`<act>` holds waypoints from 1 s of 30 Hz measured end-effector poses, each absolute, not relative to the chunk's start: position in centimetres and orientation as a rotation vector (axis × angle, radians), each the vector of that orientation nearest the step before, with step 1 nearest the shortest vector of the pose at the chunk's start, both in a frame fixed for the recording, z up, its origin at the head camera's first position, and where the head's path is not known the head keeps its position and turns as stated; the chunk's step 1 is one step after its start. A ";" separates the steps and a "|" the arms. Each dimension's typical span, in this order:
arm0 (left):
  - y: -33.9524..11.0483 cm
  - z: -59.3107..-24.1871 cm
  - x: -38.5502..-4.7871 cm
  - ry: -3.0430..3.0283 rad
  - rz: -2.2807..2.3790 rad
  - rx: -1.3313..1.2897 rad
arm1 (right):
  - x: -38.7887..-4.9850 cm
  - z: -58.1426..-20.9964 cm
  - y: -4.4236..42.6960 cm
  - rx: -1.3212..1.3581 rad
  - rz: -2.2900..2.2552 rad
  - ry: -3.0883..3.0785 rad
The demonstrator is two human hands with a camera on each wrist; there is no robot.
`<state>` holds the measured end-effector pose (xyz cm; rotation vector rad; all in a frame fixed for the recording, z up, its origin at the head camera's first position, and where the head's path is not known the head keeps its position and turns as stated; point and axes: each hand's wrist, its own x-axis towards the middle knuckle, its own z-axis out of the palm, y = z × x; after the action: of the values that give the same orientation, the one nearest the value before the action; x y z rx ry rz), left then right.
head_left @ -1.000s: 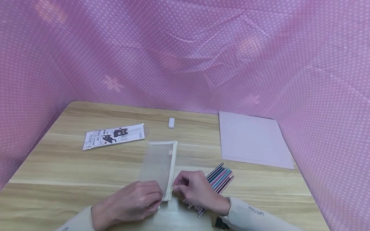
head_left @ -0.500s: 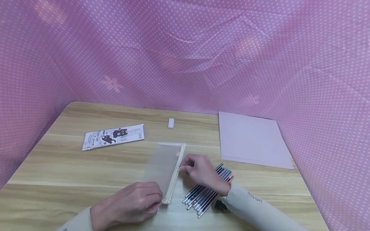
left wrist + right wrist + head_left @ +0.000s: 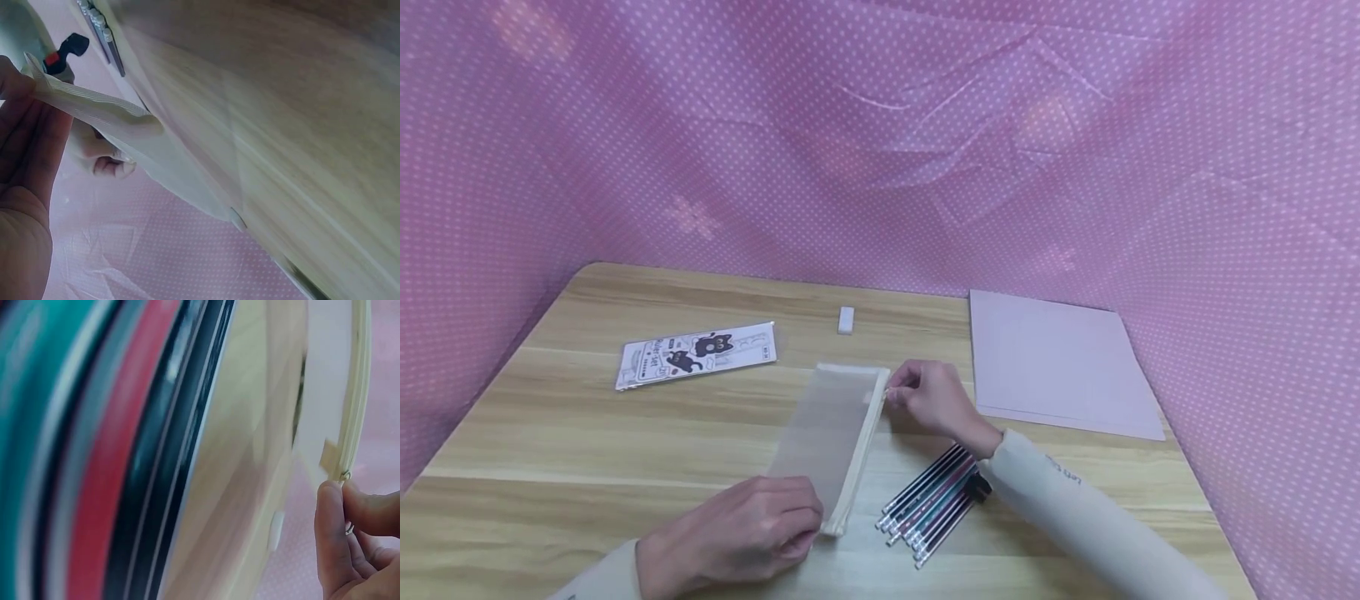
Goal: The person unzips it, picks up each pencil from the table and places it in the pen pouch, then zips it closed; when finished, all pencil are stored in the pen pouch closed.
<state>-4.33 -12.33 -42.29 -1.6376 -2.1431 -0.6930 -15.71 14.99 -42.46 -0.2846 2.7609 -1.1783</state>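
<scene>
A translucent mesh pouch (image 3: 823,433) with a cream zipper edge lies slanted in front of the person. The left hand (image 3: 748,527) pinches its near end; in the left wrist view the fingers of that hand (image 3: 31,137) hold the pouch's corner. At the far end of the zipper, the right hand (image 3: 936,400) pinches the zipper pull. The right wrist view shows thumb and forefinger of this hand (image 3: 356,537) on the small metal pull, at the end of the zipper band (image 3: 356,394). Several pencils (image 3: 925,508) lie beneath the right forearm, partly covered by it.
A packaged ruler set (image 3: 696,356) with black cats lies at the left on the wooden table (image 3: 587,433). A white eraser (image 3: 846,320) is behind the pouch. Pale sheets (image 3: 1060,362) lie at the back right. A small black object (image 3: 977,487) touches the pencils near the right sleeve.
The right hand has moved away from the person along the zipper, from the near end to the far end. The pouch's far end has shifted right. The left hand has stayed almost still.
</scene>
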 end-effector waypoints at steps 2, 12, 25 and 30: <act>-12.4 -42.4 -4.3 -2.156 -0.700 -1.644 | -16.4 -42.5 15.3 -0.275 -1.177 2.757; -12.3 -43.0 -4.5 -2.164 -0.683 -1.658 | -18.2 -42.8 15.5 -0.183 -1.155 2.805; -12.3 -44.2 -6.1 -2.555 -1.196 -1.485 | -18.2 -43.2 16.0 -0.163 -1.175 2.783; -12.2 -44.4 -6.4 -2.725 -1.276 -1.380 | -18.0 -43.3 16.1 -0.153 -1.196 2.742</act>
<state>-6.41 -12.20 -44.37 -1.3800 -2.7249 -1.2763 -17.97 16.10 -43.34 -0.1532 2.7423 -1.1959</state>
